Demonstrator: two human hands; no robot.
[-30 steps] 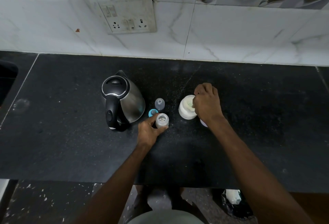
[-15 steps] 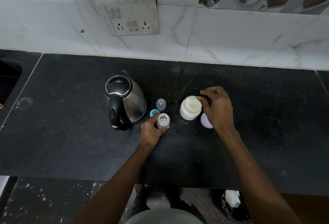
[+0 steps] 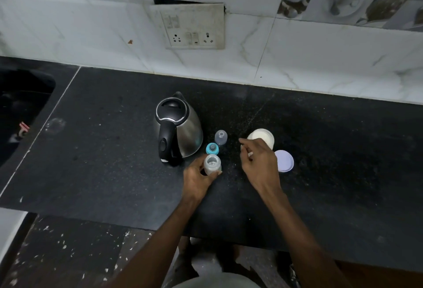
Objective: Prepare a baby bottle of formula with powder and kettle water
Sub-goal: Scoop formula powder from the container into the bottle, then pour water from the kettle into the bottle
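Note:
A small clear baby bottle [image 3: 212,164] stands open on the black counter [image 3: 103,150], and my left hand [image 3: 196,179] grips it from the near-left side. My right hand [image 3: 258,162] hovers between the bottle and the open white powder jar [image 3: 263,138]. Its fingers are curled and pinch a small pale scoop [image 3: 250,154], which is mostly hidden. The jar's pale lid [image 3: 285,161] lies flat to the right of that hand. A blue-ringed teat [image 3: 212,148] and a clear cap [image 3: 220,137] sit just behind the bottle. The steel kettle [image 3: 180,127] stands to their left with its lid closed.
A tiled wall with a socket plate [image 3: 194,29] backs the counter. A dark sink [image 3: 20,109] sits at the far left. The counter's front edge runs close to my body, and speckled floor shows below it.
My right hand has left the mouth of the powder jar and moved left and nearer, toward the bottle. My left hand keeps its hold on the bottle.

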